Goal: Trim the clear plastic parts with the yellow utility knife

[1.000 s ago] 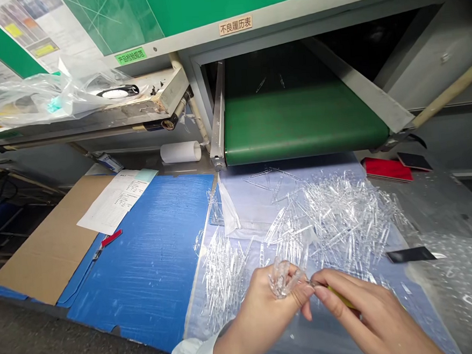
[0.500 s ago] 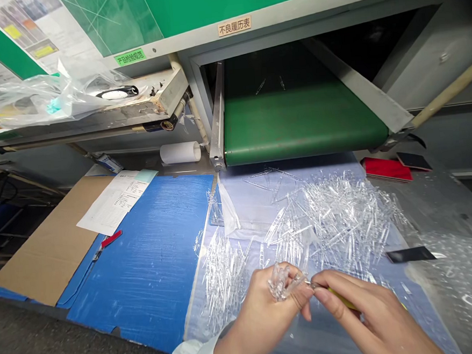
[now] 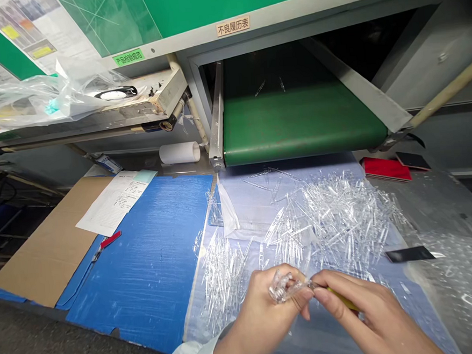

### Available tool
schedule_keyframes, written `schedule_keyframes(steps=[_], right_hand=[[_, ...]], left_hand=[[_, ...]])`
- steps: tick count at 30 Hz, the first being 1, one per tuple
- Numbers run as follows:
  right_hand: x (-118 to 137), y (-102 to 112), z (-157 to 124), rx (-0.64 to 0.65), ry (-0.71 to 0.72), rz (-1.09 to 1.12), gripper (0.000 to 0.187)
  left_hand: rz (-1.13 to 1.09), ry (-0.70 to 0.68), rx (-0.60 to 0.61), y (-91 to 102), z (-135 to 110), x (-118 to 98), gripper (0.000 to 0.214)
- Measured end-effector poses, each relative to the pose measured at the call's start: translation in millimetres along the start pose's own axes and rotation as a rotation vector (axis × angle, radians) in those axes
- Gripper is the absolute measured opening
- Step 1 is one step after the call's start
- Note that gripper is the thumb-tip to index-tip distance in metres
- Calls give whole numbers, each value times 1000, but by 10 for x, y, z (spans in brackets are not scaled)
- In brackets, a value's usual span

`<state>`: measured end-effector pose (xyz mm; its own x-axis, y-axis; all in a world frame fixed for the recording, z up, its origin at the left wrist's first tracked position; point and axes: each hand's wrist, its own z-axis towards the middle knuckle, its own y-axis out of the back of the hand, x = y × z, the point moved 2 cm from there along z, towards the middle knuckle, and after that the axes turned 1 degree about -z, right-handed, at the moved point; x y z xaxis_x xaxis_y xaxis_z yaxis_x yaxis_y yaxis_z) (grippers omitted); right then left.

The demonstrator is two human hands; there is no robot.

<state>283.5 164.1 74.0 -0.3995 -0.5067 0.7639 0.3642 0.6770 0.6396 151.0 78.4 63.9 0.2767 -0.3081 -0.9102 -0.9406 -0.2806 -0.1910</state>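
My left hand [image 3: 262, 315] is shut on a small clump of clear moulded plastic parts [image 3: 282, 288]. My right hand [image 3: 362, 314] grips a yellow-handled cutter [image 3: 342, 298], and its thin metal tip reaches the clump at the fingertips of my left hand. Below and beyond both hands, loose clear plastic runners lie in a large heap [image 3: 336, 224] on a clear plastic sheet [image 3: 254, 208]. A smaller pile [image 3: 224, 275] lies left of my left hand.
A green conveyor belt [image 3: 301, 124] runs out of a grey machine just beyond the sheet. Blue corrugated board [image 3: 145, 259] lies on cardboard at the left, with a printed form [image 3: 114, 203] and a red-handled cutter [image 3: 109, 241]. Bubble wrap [image 3: 462, 290] lies at the right, with a black blade [image 3: 409, 254].
The clump in my left hand has turned slightly and sits a little higher and to the right. The cutter tip stays against it, and the heap has not visibly changed.
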Motion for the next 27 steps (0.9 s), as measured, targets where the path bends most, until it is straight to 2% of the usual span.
schedule_keyframes(steps=[3,8,10,11,15,16,18,20,22,24,25,27], right_hand=[[-5,4,14,-38,7,-13,34],[25,-45,29,-160,101,-35,30],[13,-34,28,-197,87,-3,32],[-12,0,27,-240,38,22,32],[-200,246,3,-547,-330,48,29],[-235,281,8,-564,-354,37,27],[-272,272,56,-426,-244,27,23],[-320,221,124,-306,-164,-18,30],[-417,218,211,-353,-229,-181,37],[-531,244,334,-398,-306,-384,35],[-579,243,413,-361,-305,-455,31],[-642,182,582,-190,-252,-521,18]], left_hand=[[33,-7,-4,3,-4,-6,28],[12,-2,8,19,4,9,30],[10,1,-2,21,-4,0,30],[5,17,8,16,-11,-3,30],[-4,135,83,-27,-40,34,28],[-8,143,81,-32,-40,52,27],[-23,124,69,-33,-30,92,25],[-39,116,102,-25,-15,135,22],[-61,138,126,1,-2,183,21],[-117,178,82,50,10,238,28],[-163,206,42,76,16,268,30],[-268,259,-55,120,31,327,31]])
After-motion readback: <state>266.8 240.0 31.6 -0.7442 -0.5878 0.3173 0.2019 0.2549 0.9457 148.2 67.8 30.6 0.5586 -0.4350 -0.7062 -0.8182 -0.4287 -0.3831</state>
